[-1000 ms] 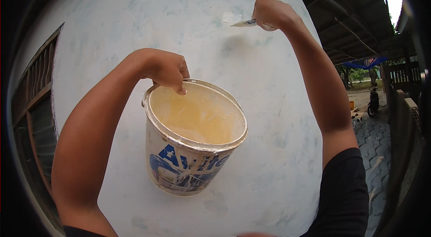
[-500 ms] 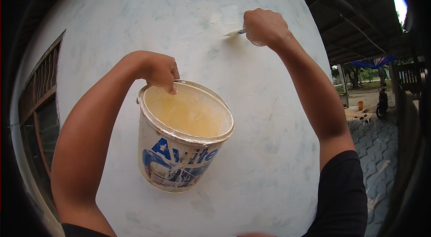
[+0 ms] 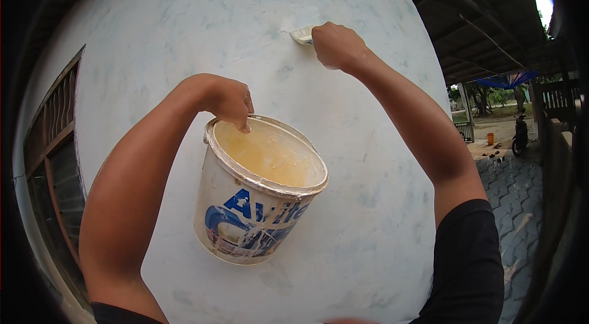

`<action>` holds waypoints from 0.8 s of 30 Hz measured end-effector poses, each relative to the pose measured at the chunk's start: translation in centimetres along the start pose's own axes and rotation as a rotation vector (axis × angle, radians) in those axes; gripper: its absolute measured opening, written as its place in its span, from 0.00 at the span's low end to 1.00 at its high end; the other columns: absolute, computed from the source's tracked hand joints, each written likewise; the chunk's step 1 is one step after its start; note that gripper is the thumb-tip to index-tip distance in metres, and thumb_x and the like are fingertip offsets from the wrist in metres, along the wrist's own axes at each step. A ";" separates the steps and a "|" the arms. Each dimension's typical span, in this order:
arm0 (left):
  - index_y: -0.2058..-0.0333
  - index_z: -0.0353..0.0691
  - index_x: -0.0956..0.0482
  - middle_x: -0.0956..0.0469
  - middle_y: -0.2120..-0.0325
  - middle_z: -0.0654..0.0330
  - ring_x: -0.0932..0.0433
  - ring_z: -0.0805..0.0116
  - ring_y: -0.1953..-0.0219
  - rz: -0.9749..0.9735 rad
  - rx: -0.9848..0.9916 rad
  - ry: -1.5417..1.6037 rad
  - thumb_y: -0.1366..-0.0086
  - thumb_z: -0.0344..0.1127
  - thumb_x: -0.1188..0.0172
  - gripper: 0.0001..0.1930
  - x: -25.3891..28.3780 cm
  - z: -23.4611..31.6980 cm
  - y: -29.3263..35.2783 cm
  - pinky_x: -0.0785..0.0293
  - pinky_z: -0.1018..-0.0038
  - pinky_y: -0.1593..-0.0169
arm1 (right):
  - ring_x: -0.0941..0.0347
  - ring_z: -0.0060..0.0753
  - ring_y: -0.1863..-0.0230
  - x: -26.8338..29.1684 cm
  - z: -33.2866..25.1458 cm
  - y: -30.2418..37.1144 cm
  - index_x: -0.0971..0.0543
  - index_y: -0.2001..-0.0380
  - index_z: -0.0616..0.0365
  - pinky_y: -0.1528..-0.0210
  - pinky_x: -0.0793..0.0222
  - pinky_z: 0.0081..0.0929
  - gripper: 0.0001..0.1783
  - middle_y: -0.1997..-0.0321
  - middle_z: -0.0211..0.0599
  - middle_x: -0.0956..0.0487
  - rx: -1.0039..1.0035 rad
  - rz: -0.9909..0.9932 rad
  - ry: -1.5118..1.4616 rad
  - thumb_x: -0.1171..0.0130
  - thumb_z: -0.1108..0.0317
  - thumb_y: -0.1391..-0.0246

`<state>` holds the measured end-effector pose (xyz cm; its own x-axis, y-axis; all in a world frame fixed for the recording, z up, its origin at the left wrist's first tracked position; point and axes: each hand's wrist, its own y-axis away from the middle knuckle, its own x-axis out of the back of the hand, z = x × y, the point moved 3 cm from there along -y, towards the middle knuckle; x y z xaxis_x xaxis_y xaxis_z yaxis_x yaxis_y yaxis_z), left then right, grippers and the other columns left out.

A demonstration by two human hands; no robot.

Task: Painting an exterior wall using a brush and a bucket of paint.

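Observation:
My left hand [image 3: 228, 102] is closed on the far rim of a white plastic bucket [image 3: 245, 229], which hangs tilted in front of the wall. Blue printing and dried smears mark its outside; the inside looks yellowish, and I cannot tell how much paint it holds. Higher and to the right, my right hand [image 3: 337, 47] is closed around a paintbrush [image 3: 302, 35]. The brush's pale bristles point left against the whitish wall [image 3: 362, 140], which has faint bluish blotches. My fingers hide the brush's handle.
A brown wooden window frame [image 3: 52, 140] with bars is set in the wall at the left. Beyond the wall's right edge are a roofed area with grey paving [image 3: 512, 201], a motorbike [image 3: 520, 135] and an orange bucket [image 3: 490, 139].
My right hand has moved left and a little down with the brush, whose flat side now shows. The bucket and my left hand have shifted slightly right.

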<state>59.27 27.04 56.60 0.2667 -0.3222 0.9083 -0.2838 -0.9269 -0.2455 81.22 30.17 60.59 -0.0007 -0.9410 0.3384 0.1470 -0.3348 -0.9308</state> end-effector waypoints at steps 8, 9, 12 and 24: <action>0.47 0.37 0.15 0.14 0.54 0.46 0.15 0.55 0.51 0.060 -0.080 0.097 0.42 0.40 0.29 0.24 -0.7 0.5 0.4 0.23 0.64 0.46 | 0.17 0.53 0.68 4.0 2.2 5.0 0.14 0.59 0.67 0.66 0.22 0.43 0.15 0.65 0.54 0.15 -0.072 -0.029 0.090 0.45 0.82 0.48; 0.47 0.37 0.15 0.14 0.53 0.47 0.16 0.56 0.51 0.069 -0.084 0.092 0.42 0.39 0.29 0.25 -0.8 1.3 0.5 0.22 0.65 0.46 | 0.17 0.53 0.68 3.5 3.3 4.9 0.14 0.59 0.67 0.66 0.22 0.43 0.15 0.65 0.54 0.15 -0.072 -0.029 0.102 0.45 0.82 0.48; 0.47 0.36 0.15 0.15 0.52 0.47 0.16 0.56 0.51 0.068 -0.093 0.062 0.43 0.39 0.29 0.25 -0.5 1.2 0.8 0.22 0.65 0.47 | 0.15 0.49 0.68 -0.2 4.0 5.1 0.17 0.73 0.66 0.68 0.21 0.43 0.07 0.69 0.50 0.16 -0.115 0.113 0.168 0.44 0.79 0.46; 0.49 0.36 0.14 0.13 0.58 0.50 0.15 0.57 0.57 0.039 -0.040 0.036 0.44 0.37 0.29 0.23 -0.6 1.9 -0.6 0.21 0.65 0.52 | 0.17 0.51 0.69 3.7 6.0 8.0 0.14 0.52 0.61 0.65 0.22 0.44 0.19 0.67 0.49 0.15 -0.060 -0.048 0.240 0.43 0.80 0.47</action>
<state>61.01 27.46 55.60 0.2213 -0.3500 0.9102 -0.3301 -0.9051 -0.2679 88.34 24.27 55.20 -0.2425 -0.9063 0.3462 0.0820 -0.3747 -0.9235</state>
